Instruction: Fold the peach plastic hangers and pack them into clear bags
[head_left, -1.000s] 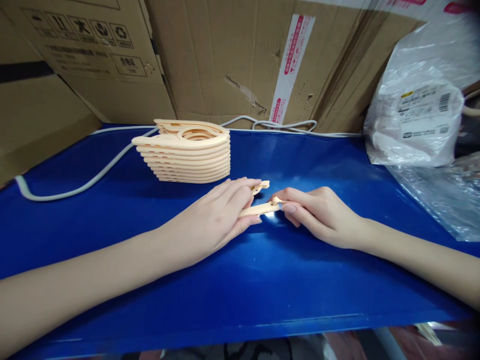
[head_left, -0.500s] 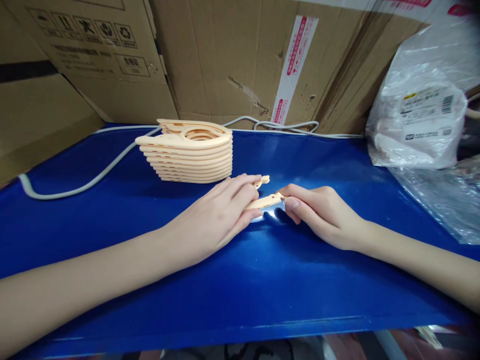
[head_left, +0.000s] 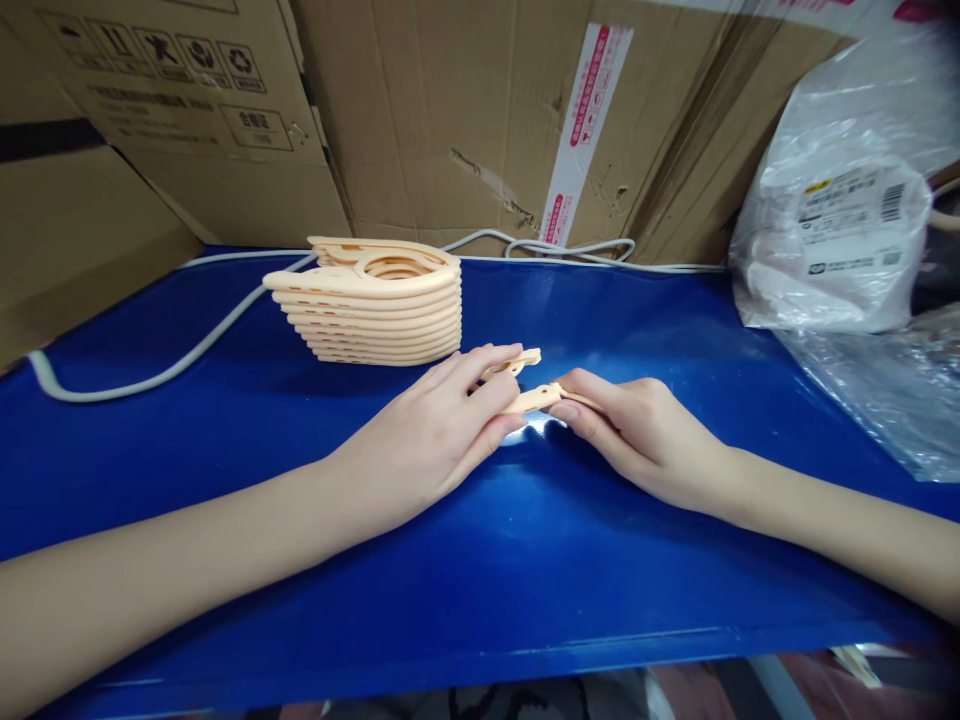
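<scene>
Cream part (head_left: 534, 399); carton (head_left: 195, 170) behind reads "合格证".

It looks like a workshop, perhaps an assembly or packing corner. The blue desk (head_left: 525, 580) is hemmed in by shipping cartons: one at 11 o'clock (head_left: 232, 185) bears printed handling symbols, another at 12 (head_left: 420, 120) carries red-and-white tape (head_left: 589, 120). At 2 o'clock sits a clear plastic bag (head_left: 765, 270) with a barcode label (head_left: 851, 225). Identical cream pieces are stacked (head_left: 375, 325) at 10 o'clock, while at the centre the left hand (head_left: 442, 430) and right hand (head_left: 637, 430) hold a cream part (head_left: 534, 399).
</scene>
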